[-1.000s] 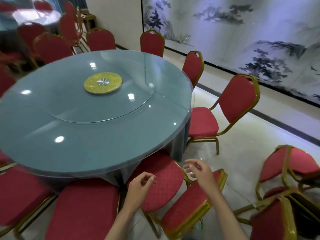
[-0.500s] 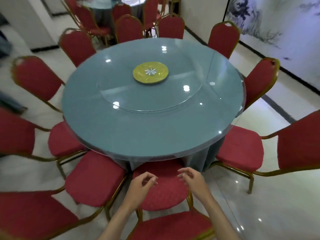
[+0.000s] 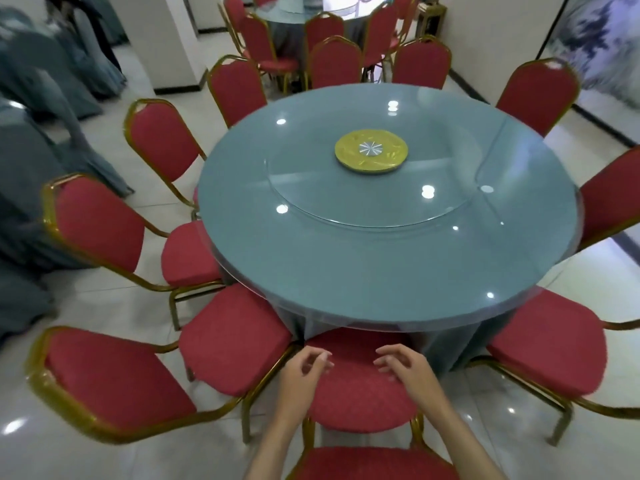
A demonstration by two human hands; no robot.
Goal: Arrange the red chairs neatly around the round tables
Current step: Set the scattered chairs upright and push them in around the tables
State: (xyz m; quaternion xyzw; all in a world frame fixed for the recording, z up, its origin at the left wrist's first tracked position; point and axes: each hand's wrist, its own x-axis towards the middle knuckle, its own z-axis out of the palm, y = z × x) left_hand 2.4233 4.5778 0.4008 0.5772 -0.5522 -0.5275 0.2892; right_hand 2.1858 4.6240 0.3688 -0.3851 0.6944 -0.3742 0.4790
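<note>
Round table (image 3: 381, 271), left hand (image 3: 301, 375), right hand (image 3: 408, 372) over nearest chair (image 3: 356, 400), each grip loose, empty

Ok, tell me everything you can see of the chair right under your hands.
The chair has a red, patterned fabric seat and red padded back on a gold-coloured metal frame. It stands upright, facing the round table, its seat front tucked under the rim by the grey-blue tablecloth. The back is cut off by the picture's bottom edge. The left hand and right hand are over the seat, fingers loosely curled, gripping nothing; contact is unclear.
</note>
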